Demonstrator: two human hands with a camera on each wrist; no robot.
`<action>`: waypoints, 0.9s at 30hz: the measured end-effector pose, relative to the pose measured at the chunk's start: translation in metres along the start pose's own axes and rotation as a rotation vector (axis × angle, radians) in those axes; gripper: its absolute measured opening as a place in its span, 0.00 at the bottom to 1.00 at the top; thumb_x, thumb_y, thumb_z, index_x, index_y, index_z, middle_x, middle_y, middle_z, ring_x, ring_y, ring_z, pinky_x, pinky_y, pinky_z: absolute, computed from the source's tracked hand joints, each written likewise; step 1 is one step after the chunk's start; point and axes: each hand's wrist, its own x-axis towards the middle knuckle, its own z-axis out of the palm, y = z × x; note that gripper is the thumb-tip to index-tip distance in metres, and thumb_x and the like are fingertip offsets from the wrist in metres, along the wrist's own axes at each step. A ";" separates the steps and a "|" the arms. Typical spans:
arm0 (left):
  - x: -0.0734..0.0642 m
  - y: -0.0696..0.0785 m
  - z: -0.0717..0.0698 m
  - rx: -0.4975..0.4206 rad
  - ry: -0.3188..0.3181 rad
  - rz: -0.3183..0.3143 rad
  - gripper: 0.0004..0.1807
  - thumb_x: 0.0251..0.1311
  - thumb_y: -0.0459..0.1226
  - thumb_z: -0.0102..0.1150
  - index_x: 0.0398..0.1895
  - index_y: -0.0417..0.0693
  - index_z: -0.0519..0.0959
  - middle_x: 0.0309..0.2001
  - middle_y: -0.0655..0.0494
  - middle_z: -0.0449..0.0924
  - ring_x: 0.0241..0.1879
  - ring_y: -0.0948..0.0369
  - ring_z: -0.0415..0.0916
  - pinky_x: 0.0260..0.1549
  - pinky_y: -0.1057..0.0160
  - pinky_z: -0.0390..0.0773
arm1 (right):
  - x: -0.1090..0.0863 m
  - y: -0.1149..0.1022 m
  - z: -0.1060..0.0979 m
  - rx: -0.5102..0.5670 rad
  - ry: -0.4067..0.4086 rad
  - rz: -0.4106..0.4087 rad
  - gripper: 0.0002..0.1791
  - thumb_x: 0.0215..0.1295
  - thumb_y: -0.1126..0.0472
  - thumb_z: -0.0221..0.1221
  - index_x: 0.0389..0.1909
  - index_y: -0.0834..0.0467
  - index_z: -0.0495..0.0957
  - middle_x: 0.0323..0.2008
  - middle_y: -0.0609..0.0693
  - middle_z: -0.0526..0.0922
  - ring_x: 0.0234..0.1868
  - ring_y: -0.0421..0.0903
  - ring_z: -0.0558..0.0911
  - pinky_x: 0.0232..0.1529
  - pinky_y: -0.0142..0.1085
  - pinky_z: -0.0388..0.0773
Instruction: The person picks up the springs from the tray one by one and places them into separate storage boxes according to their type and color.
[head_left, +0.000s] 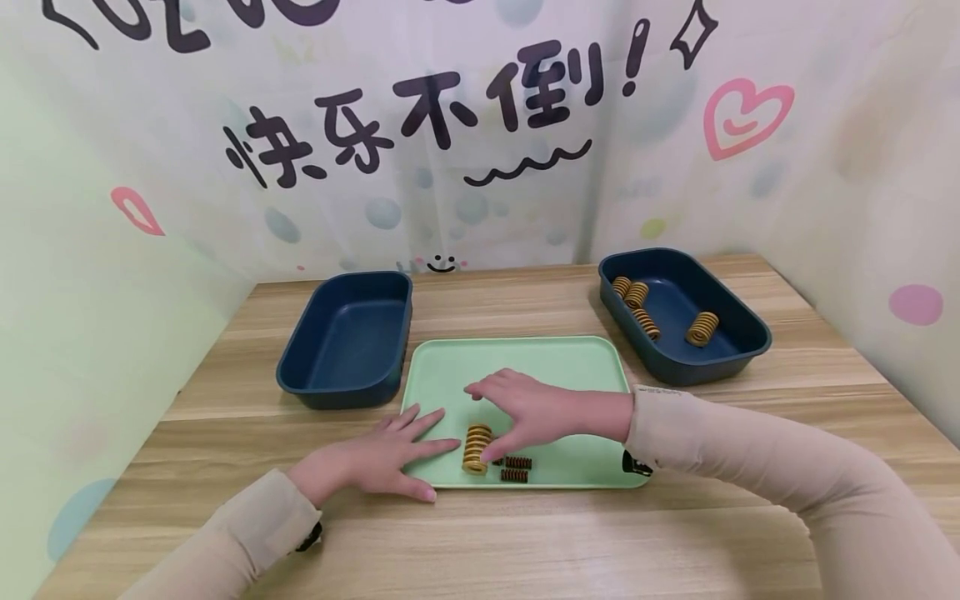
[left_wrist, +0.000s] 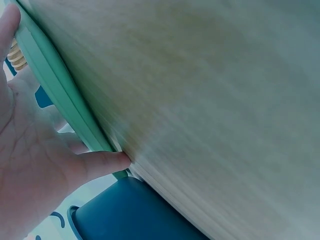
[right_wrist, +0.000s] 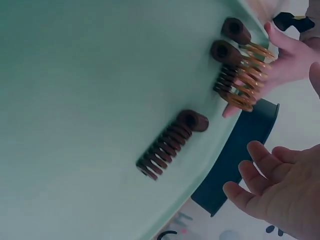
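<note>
A gold coil spring (head_left: 476, 448) lies on the light green tray (head_left: 555, 358), near my left fingertips. My left hand (head_left: 378, 458) rests with spread fingers over the tray's left edge; the left wrist view shows its thumb (left_wrist: 107, 162) by the tray's rim. Above the tray is my right hand (head_left: 528, 408), fingers loosely bent and holding nothing; in the head view its thumb overlaps the gold spring. The right wrist view shows that hand (right_wrist: 285, 185) apart from the springs. Small dark red-brown springs (head_left: 517, 462) lie right of the gold one, one of them (right_wrist: 164, 150) plainly seen in the right wrist view.
Behind the tray to the left stands a dark blue bin (head_left: 348, 333) with nothing visible inside. Another dark blue bin (head_left: 712, 367), back right, holds several gold springs (head_left: 702, 328). A printed curtain (head_left: 450, 208) hangs behind the wooden table (head_left: 480, 542).
</note>
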 end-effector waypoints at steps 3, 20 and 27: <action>0.000 -0.001 0.000 0.002 0.004 0.006 0.38 0.56 0.62 0.47 0.69 0.64 0.56 0.73 0.47 0.38 0.69 0.38 0.34 0.59 0.34 0.46 | 0.002 -0.001 0.006 -0.094 -0.032 -0.010 0.43 0.52 0.38 0.61 0.62 0.62 0.63 0.56 0.51 0.72 0.57 0.48 0.66 0.56 0.43 0.64; -0.001 0.001 -0.002 -0.007 0.009 0.011 0.38 0.56 0.61 0.49 0.69 0.62 0.57 0.72 0.47 0.39 0.68 0.37 0.35 0.59 0.34 0.47 | 0.008 -0.001 0.025 -0.247 -0.065 -0.021 0.36 0.52 0.36 0.59 0.54 0.57 0.70 0.47 0.47 0.76 0.47 0.44 0.71 0.48 0.38 0.68; 0.000 0.001 -0.001 0.003 0.002 -0.004 0.38 0.56 0.62 0.49 0.69 0.63 0.57 0.73 0.49 0.38 0.69 0.38 0.34 0.60 0.36 0.46 | 0.012 0.002 0.023 -0.188 -0.099 -0.043 0.34 0.56 0.45 0.60 0.59 0.58 0.67 0.51 0.48 0.75 0.51 0.45 0.70 0.53 0.41 0.67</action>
